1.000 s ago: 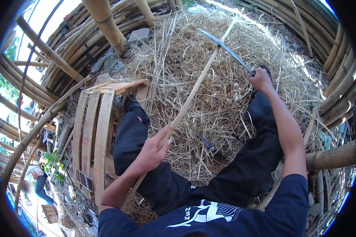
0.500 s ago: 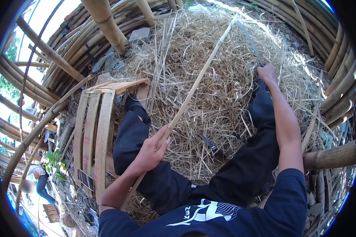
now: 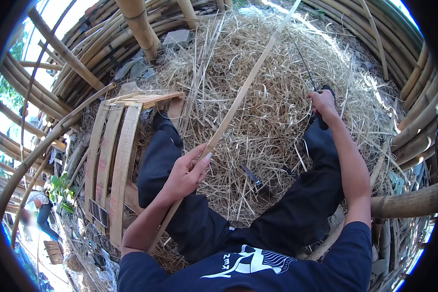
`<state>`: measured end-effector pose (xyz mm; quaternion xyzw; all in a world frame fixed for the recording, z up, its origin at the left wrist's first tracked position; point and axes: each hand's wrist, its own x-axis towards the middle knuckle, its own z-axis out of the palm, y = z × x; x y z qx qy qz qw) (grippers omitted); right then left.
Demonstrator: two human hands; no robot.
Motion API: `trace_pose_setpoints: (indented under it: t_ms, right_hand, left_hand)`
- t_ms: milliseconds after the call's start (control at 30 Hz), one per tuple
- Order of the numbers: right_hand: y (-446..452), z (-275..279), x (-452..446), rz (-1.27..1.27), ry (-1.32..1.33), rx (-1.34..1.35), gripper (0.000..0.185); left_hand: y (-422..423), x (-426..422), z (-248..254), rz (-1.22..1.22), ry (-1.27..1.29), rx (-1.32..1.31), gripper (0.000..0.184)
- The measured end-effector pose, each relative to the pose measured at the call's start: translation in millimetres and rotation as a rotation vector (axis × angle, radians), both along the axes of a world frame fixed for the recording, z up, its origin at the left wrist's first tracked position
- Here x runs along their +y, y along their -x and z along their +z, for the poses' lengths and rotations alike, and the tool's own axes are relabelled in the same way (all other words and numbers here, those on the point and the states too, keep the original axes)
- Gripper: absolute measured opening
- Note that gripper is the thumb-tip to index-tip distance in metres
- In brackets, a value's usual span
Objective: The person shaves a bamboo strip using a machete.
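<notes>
A long pale bamboo strip (image 3: 239,100) slants from under my left forearm to the top of the view. My left hand (image 3: 187,171) is closed around its lower part, thumb along the strip. On the right, above my right shin, my right hand (image 3: 322,102) grips the handle of a long curved blade (image 3: 304,61). The blade points up and away, seen nearly edge-on, apart from the strip. Between my legs a small dark-handled knife (image 3: 251,174) lies on the pile of shavings (image 3: 258,131).
A slatted wooden crate (image 3: 124,165) stands left of my leg with a phone (image 3: 99,212) on it. Bamboo poles (image 3: 138,27) surround the pile. A thick bamboo pole (image 3: 406,203) lies at my right. Another person (image 3: 43,214) is bent over at the far left.
The blade moved from the strip's middle to near its far end, then away to the right, turning edge-on. The strip's far end has risen slightly in view; my left hand still holds it.
</notes>
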<state>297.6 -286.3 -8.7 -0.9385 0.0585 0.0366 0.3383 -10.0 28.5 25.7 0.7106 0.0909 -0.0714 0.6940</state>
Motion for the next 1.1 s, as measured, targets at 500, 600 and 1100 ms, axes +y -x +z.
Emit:
trace_pose_setpoints:
  t_ms: [500, 600, 1100]
  right_hand:
    - [31.1, 25.7, 60.0, 0.148, -0.656, 0.039, 0.023]
    - [45.9, 26.2, 58.7, 0.358, -0.214, -0.167, 0.025]
    - [122.0, 34.5, 81.9, 0.894, 0.148, -0.095, 0.024]
  left_hand:
    - [-14.0, -11.6, 9.3, 0.005, 0.169, 0.077, 0.041]
    - [-15.3, -7.7, 4.5, 0.01, 0.215, 0.062, 0.045]
    - [-19.7, -10.9, 7.7, 0.156, 0.166, 0.095, 0.046]
